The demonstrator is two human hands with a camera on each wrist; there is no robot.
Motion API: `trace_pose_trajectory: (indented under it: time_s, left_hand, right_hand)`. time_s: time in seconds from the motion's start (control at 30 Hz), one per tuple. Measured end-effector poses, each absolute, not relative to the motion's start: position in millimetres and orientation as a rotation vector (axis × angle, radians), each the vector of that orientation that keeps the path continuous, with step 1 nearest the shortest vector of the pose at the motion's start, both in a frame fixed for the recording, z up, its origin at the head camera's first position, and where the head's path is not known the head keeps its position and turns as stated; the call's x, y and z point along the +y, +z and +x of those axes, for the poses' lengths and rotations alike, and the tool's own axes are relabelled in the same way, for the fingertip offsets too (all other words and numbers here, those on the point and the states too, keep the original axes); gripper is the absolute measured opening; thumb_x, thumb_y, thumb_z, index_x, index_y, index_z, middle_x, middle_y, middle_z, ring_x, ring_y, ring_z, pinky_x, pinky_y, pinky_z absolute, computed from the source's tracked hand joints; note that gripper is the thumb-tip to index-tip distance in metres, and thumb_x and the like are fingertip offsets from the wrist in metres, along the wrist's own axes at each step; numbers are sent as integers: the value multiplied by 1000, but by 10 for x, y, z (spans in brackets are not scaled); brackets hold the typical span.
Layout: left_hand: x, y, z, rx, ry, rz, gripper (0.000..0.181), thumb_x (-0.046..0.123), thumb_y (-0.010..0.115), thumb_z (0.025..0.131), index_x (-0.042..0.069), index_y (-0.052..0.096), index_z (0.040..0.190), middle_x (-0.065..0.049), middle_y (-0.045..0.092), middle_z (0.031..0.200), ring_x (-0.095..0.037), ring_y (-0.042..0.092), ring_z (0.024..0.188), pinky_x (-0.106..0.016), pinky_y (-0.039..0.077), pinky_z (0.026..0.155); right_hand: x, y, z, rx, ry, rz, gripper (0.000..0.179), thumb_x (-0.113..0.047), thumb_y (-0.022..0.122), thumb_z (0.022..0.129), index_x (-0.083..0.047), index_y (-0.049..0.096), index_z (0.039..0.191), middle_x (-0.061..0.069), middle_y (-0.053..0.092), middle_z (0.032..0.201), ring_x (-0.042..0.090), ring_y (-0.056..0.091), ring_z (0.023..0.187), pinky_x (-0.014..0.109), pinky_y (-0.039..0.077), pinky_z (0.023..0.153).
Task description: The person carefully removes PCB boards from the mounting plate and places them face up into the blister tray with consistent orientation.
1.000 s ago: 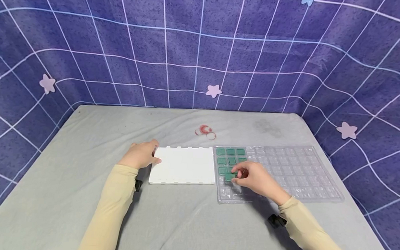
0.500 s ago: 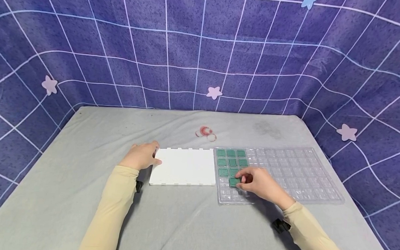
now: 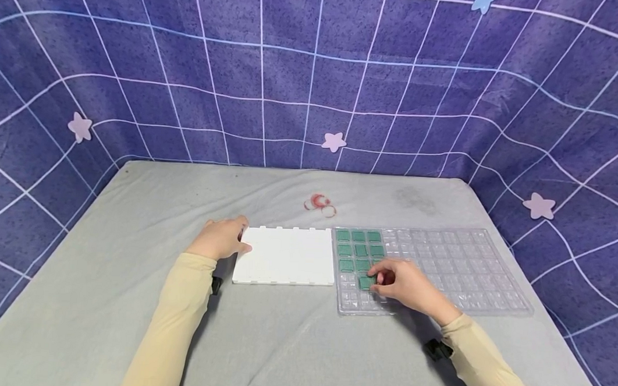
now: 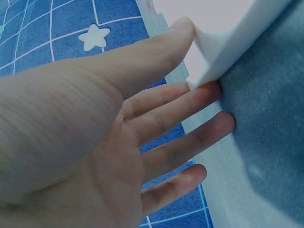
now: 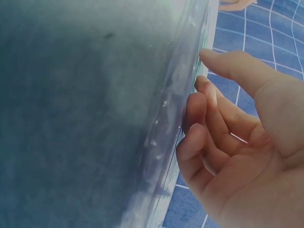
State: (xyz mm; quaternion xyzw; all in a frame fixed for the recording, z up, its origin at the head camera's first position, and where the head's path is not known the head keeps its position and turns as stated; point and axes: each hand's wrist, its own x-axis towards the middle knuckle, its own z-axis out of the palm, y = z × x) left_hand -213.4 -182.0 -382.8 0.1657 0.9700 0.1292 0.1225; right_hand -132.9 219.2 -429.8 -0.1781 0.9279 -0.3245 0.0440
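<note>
My left hand [image 3: 217,238] holds the left end of a white rectangular box [image 3: 287,256] with small tabs along its long edges. In the left wrist view the thumb lies on the top edge of the box [image 4: 223,52], with fingertips against its side and lower edge. My right hand [image 3: 404,284] pinches a small green circuit board [image 3: 365,283] between thumb and index finger, over the fourth row of a clear plastic tray [image 3: 452,267]. Several more green boards [image 3: 358,236] sit in the tray's left pockets. In the right wrist view the right fingers [image 5: 192,147] are curled beside the tray edge.
White box and clear tray lie side by side on a grey cloth [image 3: 280,343]. Red ring marks [image 3: 320,204] show on the cloth behind them. A purple-blue curtain [image 3: 221,72] with star shapes hangs around the back and sides.
My right hand has moved slightly right and toward me with the green circuit board, from near the third row to the fourth. The left hand stays on the white box.
</note>
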Motion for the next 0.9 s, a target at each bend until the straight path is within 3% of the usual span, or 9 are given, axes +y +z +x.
trace_pose_trajectory:
  time_s: [0.27, 0.37, 0.5, 0.67, 0.77, 0.9]
  left_hand:
    - [-1858, -3860, -2124, 2835, 380, 469, 54, 27, 73, 94, -2, 52, 135, -10, 70, 99, -25, 64, 87, -55, 41, 96]
    - [-1879, -3856, -2115, 2859, 357, 439, 58, 27, 72, 95, -3, 50, 140, -17, 72, 113, -35, 67, 105, -61, 39, 104]
    - [-1826, -3858, -2077, 2972, 291, 469, 57, 28, 69, 97, -2, 51, 142, -23, 63, 137, -45, 58, 128, -65, 38, 110]
    - [-1569, -3929, -1927, 3181, 392, 564, 49, 23, 63, 100, -2, 54, 141, -22, 61, 138, -43, 59, 128, -56, 46, 108]
    - [-1371, -3964, -1773, 3257, 507, 621, 46, 19, 61, 100, -2, 54, 141, -20, 62, 138, -39, 60, 128, -52, 48, 106]
    - [-1114, -3945, -1589, 3283, 627, 678, 48, 19, 59, 101, 1, 51, 145, -16, 59, 144, -35, 54, 136, -50, 46, 109]
  right_hand:
    - [2154, -4294, -1334, 2832, -990, -530, 21, -11, 81, 82, -9, 74, 101, -8, 61, 79, 1, 53, 70, 19, 46, 66]
    - [2121, -4265, -1379, 2819, -997, -532, 20, -10, 77, 86, -6, 73, 105, -5, 62, 80, 3, 54, 71, 20, 47, 66]
    - [2086, -4162, -1425, 2901, -973, -530, 22, -13, 71, 94, -4, 72, 114, 0, 70, 87, 9, 61, 78, 28, 52, 73]
    - [1975, -3984, -1402, 3119, -906, -451, 30, -17, 65, 99, -5, 68, 126, 12, 74, 115, 30, 71, 105, 48, 55, 92]
    - [1832, -3912, -1360, 3204, -869, -359, 36, -19, 59, 102, -7, 63, 136, 16, 67, 133, 37, 64, 124, 54, 49, 104]
    - [1592, -3869, -1332, 3298, -762, -281, 43, -27, 54, 105, -10, 55, 145, 15, 59, 145, 38, 55, 136, 55, 47, 107]
